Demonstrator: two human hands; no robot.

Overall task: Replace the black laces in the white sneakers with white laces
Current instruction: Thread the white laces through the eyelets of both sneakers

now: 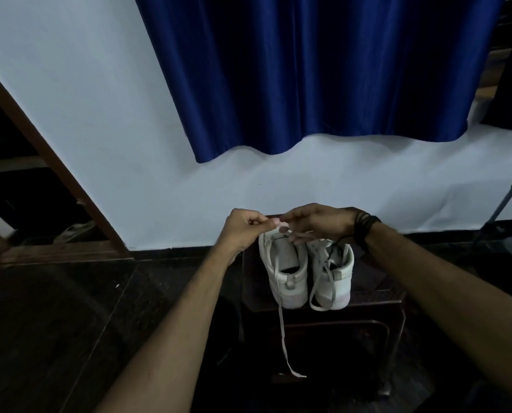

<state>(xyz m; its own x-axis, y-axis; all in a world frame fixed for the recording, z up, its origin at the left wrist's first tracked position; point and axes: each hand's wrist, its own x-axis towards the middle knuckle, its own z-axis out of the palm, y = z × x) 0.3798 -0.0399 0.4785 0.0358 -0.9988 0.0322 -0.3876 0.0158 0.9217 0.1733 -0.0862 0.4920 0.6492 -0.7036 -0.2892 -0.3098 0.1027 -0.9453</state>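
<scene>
- My left hand [243, 231] pinches a flat white fabric lace [281, 323] above the left white low-top sneaker [284, 272]; I judge this shoe partly relaced, one end trailing off the dark stool [374, 299].
- My right hand [317, 223] pinches the same lace at the tongue.
- The right white sneaker [333, 278] carries a loose white lace; a thin black lace [336, 248] remains, so removal looks unfinished.

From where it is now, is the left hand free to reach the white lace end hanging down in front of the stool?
Probably not at once. The left hand is pinching lace above the left sneaker. The white lace end hangs free with nothing in front of it, so the way is clear once it lets go.
</scene>
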